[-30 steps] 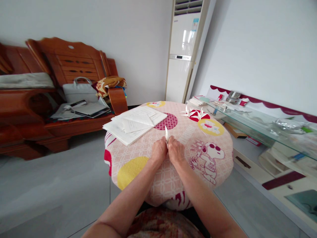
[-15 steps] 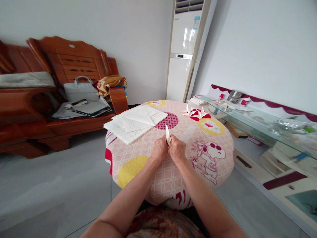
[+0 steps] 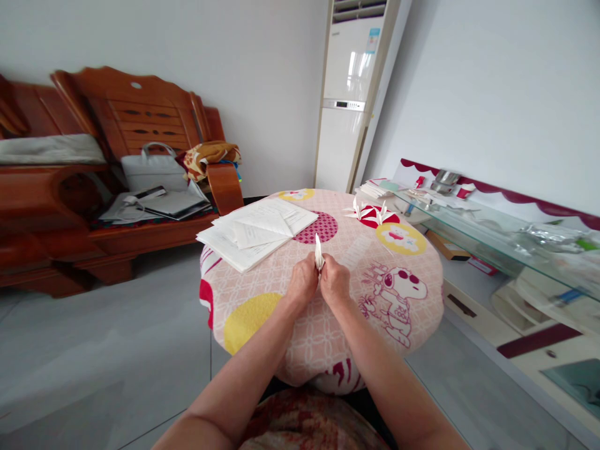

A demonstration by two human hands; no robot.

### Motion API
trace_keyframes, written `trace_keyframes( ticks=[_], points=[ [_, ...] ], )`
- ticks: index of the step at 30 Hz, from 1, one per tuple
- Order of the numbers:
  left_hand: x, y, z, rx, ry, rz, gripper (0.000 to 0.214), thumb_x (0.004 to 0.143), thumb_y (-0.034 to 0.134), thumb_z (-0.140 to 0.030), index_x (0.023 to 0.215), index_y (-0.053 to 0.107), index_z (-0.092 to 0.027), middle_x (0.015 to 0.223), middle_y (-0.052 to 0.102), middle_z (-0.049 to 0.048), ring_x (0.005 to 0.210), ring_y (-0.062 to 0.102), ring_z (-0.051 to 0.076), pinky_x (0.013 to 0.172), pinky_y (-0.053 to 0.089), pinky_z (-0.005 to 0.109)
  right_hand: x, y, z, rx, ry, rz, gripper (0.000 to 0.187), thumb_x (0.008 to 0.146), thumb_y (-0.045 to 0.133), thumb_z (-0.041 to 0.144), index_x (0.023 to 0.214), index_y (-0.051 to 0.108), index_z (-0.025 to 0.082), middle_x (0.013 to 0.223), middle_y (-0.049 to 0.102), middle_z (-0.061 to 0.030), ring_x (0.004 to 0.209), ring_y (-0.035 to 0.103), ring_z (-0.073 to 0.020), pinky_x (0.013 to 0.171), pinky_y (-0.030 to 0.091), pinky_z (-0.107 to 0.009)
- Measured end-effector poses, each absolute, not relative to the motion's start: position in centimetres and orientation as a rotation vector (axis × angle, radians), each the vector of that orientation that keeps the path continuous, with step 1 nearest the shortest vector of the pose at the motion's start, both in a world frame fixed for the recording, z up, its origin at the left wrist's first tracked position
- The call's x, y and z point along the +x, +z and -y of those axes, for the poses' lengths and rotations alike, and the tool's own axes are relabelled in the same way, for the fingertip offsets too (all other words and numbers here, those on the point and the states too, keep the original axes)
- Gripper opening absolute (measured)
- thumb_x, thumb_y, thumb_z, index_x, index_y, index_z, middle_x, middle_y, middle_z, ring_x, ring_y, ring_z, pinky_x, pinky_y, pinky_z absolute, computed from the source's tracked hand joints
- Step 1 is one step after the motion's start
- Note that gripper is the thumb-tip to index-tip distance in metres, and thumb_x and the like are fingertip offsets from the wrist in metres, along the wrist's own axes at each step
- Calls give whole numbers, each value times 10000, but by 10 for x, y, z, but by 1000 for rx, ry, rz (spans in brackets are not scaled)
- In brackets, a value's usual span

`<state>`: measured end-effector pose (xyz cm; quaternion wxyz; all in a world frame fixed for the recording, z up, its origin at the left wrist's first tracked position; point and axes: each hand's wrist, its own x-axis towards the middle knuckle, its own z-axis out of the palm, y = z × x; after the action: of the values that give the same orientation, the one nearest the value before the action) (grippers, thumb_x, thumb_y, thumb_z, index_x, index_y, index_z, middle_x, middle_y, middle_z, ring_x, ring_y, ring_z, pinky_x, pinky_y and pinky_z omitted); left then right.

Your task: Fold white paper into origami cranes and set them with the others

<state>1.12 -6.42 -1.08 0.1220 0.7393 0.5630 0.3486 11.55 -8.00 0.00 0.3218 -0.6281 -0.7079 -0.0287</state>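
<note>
My left hand (image 3: pixel 301 282) and my right hand (image 3: pixel 335 281) are pressed together over the middle of a round table covered in a pink cartoon-print cloth (image 3: pixel 262 294). Both pinch a small folded piece of white paper (image 3: pixel 318 251) whose narrow tip sticks up between the fingers. A stack of white paper sheets (image 3: pixel 255 231) lies on the cloth to the left, beyond my hands. Several folded white paper cranes (image 3: pixel 370 214) sit at the far side of the table.
A wooden sofa (image 3: pixel 117 169) with a grey bag (image 3: pixel 154 169) and papers stands at the left. A tall white air conditioner (image 3: pixel 349 94) stands in the corner. A glass-topped cabinet (image 3: pixel 497 231) with small items runs along the right wall. Grey tiled floor (image 3: pixel 94 362) surrounds the table.
My hands and the folded paper have barely shifted; the paper tip stands slightly higher and more upright than before.
</note>
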Motion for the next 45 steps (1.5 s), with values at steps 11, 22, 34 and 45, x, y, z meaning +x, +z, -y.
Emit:
trace_keyframes(
  ticks=[11, 22, 34, 45],
  points=[
    [15, 3, 72, 2178, 793, -1814, 183, 941, 411, -143, 1026, 573, -142, 849, 709, 106, 788, 678, 227, 668, 438, 282, 116, 3, 80, -1707, -41, 1873, 274, 938, 405, 147, 1001, 671, 125, 761, 712, -87, 666, 623, -186, 603, 312, -269],
    [12, 0, 71, 2104, 1100, -1587, 294, 894, 397, -81, 1098, 592, -162, 735, 666, 18, 665, 629, 156, 636, 433, 236, 124, -3, 75, -1481, -20, 1767, 353, 890, 366, 99, 1060, 674, 124, 766, 723, -78, 654, 627, -173, 617, 375, -242],
    [17, -5, 77, 2204, 1449, -1574, 346, 889, 399, -52, 1158, 587, -161, 965, 705, 73, 811, 674, 162, 733, 503, 243, 125, -5, 79, -1182, 56, 1564, 346, 867, 349, 155, 860, 695, 138, 627, 650, -47, 557, 592, -158, 569, 407, -235],
    [21, -6, 83, 2234, 1663, -1437, 381, 893, 377, -57, 1210, 561, -163, 1065, 704, 93, 892, 685, 154, 795, 536, 233, 126, -5, 84, -1177, 28, 1525, 398, 927, 346, 242, 1070, 705, 149, 734, 710, -69, 643, 645, -183, 626, 482, -258]
  ],
)
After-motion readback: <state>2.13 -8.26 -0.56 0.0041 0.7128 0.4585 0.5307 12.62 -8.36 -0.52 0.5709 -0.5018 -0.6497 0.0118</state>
